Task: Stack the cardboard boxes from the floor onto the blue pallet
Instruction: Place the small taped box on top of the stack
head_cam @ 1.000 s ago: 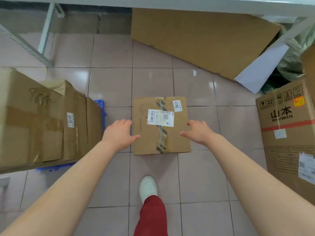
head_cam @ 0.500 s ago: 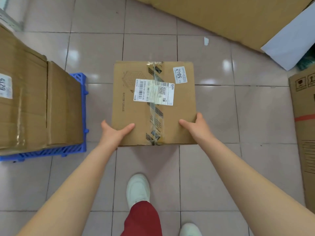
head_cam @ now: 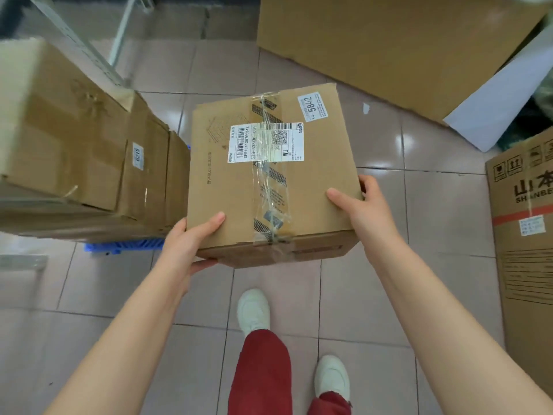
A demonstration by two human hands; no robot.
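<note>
A taped cardboard box with a white shipping label and a "5842" sticker is up off the floor, held between both hands. My left hand grips its near left corner, thumb on top and fingers underneath. My right hand clamps its right side, thumb on top. The blue pallet lies to the left, mostly hidden under stacked cardboard boxes; only its near edge shows.
A large printed carton stands at the right. A flattened cardboard sheet and a white board lean at the back. Metal shelf legs rise at the back left. My feet stand on the tiled floor below the box.
The box has come up from the floor in both hands and tilted slightly. My view has risen, so the stack on the pallet and the right carton show again.
</note>
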